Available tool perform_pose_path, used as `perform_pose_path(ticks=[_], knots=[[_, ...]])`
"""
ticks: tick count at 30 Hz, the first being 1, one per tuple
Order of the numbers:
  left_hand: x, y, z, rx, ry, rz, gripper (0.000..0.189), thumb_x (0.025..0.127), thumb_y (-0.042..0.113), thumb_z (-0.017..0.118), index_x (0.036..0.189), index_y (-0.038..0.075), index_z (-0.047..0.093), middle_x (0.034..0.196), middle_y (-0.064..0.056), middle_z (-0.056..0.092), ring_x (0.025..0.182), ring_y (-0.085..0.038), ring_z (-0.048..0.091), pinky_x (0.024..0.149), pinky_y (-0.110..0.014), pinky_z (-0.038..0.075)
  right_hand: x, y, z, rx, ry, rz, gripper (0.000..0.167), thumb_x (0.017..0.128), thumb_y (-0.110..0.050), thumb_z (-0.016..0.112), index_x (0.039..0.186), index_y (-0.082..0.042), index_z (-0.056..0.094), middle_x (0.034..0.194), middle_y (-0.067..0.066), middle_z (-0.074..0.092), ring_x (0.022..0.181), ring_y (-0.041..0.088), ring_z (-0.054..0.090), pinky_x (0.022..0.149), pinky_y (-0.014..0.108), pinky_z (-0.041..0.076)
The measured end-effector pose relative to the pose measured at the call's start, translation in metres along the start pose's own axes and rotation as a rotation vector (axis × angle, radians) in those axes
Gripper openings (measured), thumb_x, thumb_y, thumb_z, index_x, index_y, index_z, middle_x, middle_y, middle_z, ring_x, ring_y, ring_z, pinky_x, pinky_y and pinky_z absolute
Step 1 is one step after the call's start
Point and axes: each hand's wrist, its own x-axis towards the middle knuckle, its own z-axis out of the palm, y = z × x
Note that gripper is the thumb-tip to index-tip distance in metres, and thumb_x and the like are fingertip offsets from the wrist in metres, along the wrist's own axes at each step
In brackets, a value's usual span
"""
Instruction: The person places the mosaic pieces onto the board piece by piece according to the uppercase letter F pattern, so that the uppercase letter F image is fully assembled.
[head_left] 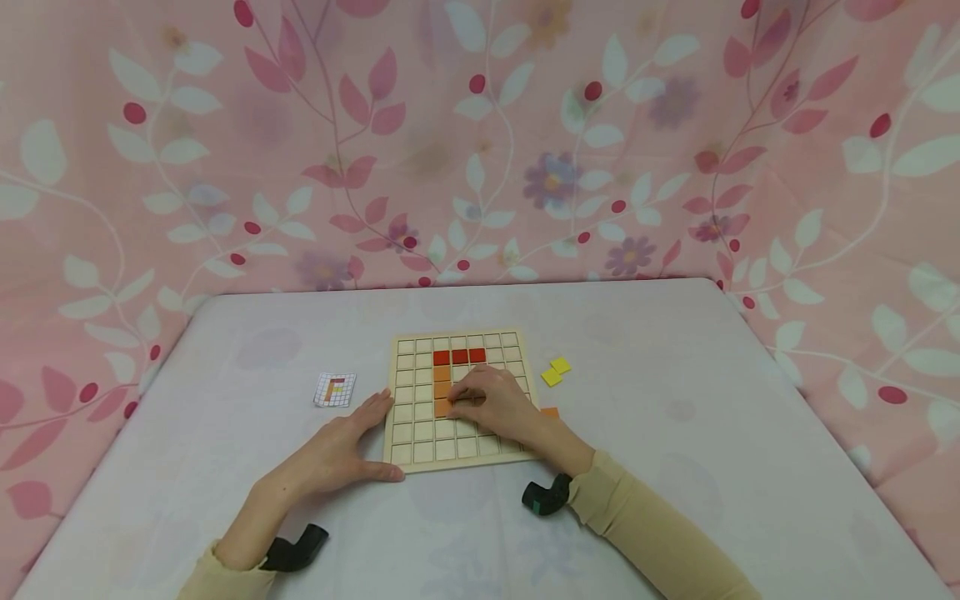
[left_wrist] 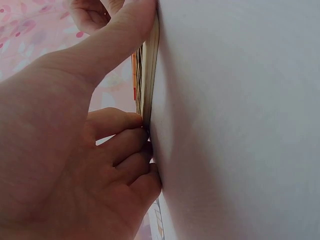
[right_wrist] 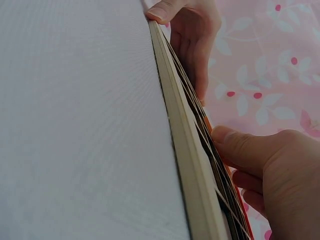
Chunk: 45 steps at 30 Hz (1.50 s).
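Observation:
A wooden grid board (head_left: 423,452) lies on the table, with three red tiles (head_left: 459,357) in a row and a column of orange tiles (head_left: 442,373) below the leftmost red one. My right hand (head_left: 495,404) is over the middle of the board, its thumb and index fingertip at the right edge of the lowest orange tile (head_left: 441,407), pinching it in its square. In the right wrist view, the right thumb (right_wrist: 225,136) is low at the board's surface, other fingers curled beneath. My left hand (head_left: 337,446) steadies the board's left side, thumb at the near corner, fingers extended along the edge.
Left of the board lies a small pattern card (head_left: 334,390) with a coloured grid. Two yellow tiles (head_left: 552,377) lie to the right of the board, and another orange tile (head_left: 551,412) shows partly behind the right wrist. A floral curtain (head_left: 480,150) hangs behind the table.

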Motion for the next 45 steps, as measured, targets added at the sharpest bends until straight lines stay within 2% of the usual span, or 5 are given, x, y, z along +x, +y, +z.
perform_pose_path(ticks=[20,24,29,37,45], knots=[[0.0,0.0,-0.002,-0.01,-0.001,0.003,0.116,0.069,0.061,0.083,0.158,0.008,0.029,0.166,-0.007,0.023,0.153,-0.034,0.019,0.118,-0.06,0.025,0.003,0.002,-0.003,-0.007,0.027,-0.059,0.02,0.079,-0.023,0.086,0.094,-0.013,0.079,0.09,-0.005,0.075,0.087,0.011,0.065,0.076,0.024,0.051],[0.0,0.001,0.0,-0.007,0.0,0.008,0.117,0.069,0.061,0.083,0.157,0.006,0.029,0.166,-0.008,0.024,0.153,-0.034,0.02,0.118,-0.058,0.026,0.003,0.005,-0.021,0.076,0.075,-0.05,0.021,0.078,-0.019,0.087,0.094,-0.01,0.078,0.091,-0.002,0.076,0.088,0.016,0.067,0.078,0.034,0.056],[0.001,0.001,0.0,0.004,0.005,0.006,0.118,0.067,0.061,0.084,0.157,0.007,0.03,0.165,-0.008,0.025,0.153,-0.034,0.021,0.118,-0.057,0.027,-0.007,0.014,-0.051,0.18,0.111,0.069,0.021,0.078,-0.02,0.087,0.095,-0.01,0.078,0.094,-0.003,0.075,0.096,0.015,0.067,0.089,0.047,0.053],[0.001,0.001,-0.001,0.008,-0.002,-0.003,0.118,0.068,0.061,0.084,0.158,0.008,0.029,0.166,-0.007,0.024,0.153,-0.033,0.021,0.118,-0.058,0.027,-0.035,0.037,-0.083,0.113,0.125,0.084,0.022,0.078,-0.021,0.087,0.096,-0.012,0.078,0.095,-0.004,0.075,0.096,0.017,0.068,0.09,0.046,0.051],[0.001,0.001,-0.001,0.011,-0.011,-0.002,0.117,0.069,0.06,0.083,0.158,0.008,0.028,0.166,-0.008,0.022,0.153,-0.034,0.02,0.118,-0.058,0.026,-0.061,0.049,-0.107,0.037,0.112,0.171,0.021,0.08,-0.028,0.086,0.098,-0.021,0.078,0.097,-0.009,0.074,0.098,0.012,0.067,0.094,0.044,0.049]])
